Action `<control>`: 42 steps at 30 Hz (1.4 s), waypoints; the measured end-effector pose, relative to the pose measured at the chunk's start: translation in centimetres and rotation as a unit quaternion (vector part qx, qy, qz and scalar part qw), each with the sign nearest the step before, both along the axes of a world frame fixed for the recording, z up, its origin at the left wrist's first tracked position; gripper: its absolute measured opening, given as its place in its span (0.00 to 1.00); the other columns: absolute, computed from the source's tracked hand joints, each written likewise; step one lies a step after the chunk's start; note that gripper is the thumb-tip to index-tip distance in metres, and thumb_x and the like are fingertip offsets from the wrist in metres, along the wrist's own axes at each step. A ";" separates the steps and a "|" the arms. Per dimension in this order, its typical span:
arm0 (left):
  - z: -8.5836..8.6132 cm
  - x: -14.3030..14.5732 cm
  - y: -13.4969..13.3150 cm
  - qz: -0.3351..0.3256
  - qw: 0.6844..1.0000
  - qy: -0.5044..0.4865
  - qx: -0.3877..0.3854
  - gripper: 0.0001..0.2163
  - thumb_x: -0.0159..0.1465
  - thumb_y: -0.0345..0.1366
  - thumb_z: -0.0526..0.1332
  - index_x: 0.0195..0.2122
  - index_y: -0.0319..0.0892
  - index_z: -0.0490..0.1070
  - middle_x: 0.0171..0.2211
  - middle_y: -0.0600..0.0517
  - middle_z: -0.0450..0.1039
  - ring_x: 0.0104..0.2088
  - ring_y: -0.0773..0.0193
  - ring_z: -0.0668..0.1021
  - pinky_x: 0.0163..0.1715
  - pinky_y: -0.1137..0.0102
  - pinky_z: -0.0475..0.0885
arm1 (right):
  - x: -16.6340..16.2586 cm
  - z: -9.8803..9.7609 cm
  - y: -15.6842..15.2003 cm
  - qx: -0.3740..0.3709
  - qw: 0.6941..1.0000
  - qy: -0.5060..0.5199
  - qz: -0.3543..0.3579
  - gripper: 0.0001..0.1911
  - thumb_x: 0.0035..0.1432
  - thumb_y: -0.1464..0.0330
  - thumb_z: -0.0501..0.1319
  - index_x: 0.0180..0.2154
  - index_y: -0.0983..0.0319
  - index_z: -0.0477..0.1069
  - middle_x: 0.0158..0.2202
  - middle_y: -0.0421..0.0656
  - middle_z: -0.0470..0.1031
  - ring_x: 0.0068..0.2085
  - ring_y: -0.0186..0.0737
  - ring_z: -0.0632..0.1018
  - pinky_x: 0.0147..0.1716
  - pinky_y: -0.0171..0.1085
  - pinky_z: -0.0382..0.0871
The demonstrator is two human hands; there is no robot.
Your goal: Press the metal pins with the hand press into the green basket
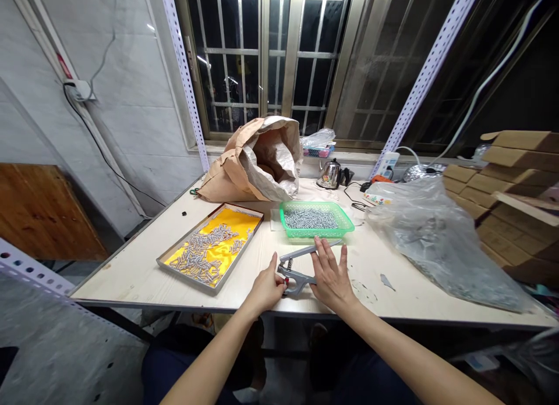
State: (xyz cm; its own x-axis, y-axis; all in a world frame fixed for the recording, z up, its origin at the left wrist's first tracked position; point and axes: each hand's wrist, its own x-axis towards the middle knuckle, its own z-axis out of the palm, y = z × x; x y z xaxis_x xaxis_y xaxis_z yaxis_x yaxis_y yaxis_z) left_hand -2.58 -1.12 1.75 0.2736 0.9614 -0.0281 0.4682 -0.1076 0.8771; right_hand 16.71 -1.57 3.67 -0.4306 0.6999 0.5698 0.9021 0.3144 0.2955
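Pliers (299,276) at six o'clock: left hand (266,286) at their head (282,269), grip unclear; right hand (332,277) grasps the spread handles (301,253). Looks mid-job: metal pieces (197,256) in tray (187,279), ten o'clock, and basket (301,233), twelve.

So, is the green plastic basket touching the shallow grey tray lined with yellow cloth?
Apart. The head view shows a strip of pale tabletop between the basket's left side and the tray's right edge.
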 end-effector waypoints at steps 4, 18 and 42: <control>0.0 0.2 -0.3 -0.004 1.000 -0.014 -0.009 0.41 0.54 0.27 0.58 0.66 0.34 0.36 0.34 0.47 0.78 0.35 0.60 0.78 0.41 0.68 0.69 | 0.1 -0.2 -0.1 0.000 1.000 0.005 0.002 0.39 0.43 0.63 0.63 0.56 0.74 0.58 0.64 0.60 0.47 0.65 0.56 0.41 0.59 0.64 0.27; -0.8 -1.1 -1.0 0.198 0.958 -0.205 0.028 0.32 0.56 0.50 0.59 0.56 0.35 0.58 0.35 0.45 0.75 0.36 0.62 0.75 0.36 0.69 0.68 | 1.4 -1.8 3.0 -0.247 0.968 -0.030 -0.026 0.06 0.55 0.70 0.55 0.33 0.64 0.69 0.29 0.48 0.74 0.30 0.42 0.74 0.28 0.36 0.61; 0.3 0.6 2.5 0.225 0.967 -0.122 0.019 0.09 0.52 0.38 0.61 0.25 0.36 0.74 0.23 0.49 0.74 0.26 0.63 0.74 0.27 0.71 0.67 | 3.4 -3.0 0.9 -0.071 0.979 0.178 -0.074 0.22 0.49 0.63 0.60 0.46 0.68 0.67 0.53 0.55 0.65 0.58 0.53 0.60 0.61 0.54 0.42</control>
State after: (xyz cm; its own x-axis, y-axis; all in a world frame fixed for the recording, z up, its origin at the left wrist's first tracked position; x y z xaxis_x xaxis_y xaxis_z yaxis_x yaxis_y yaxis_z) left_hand -2.01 1.43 2.00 -0.1775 0.9839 0.0227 0.2551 0.0237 0.9666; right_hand 20.10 -0.62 0.70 -0.1094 0.8232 0.5571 0.9788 0.1867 -0.0837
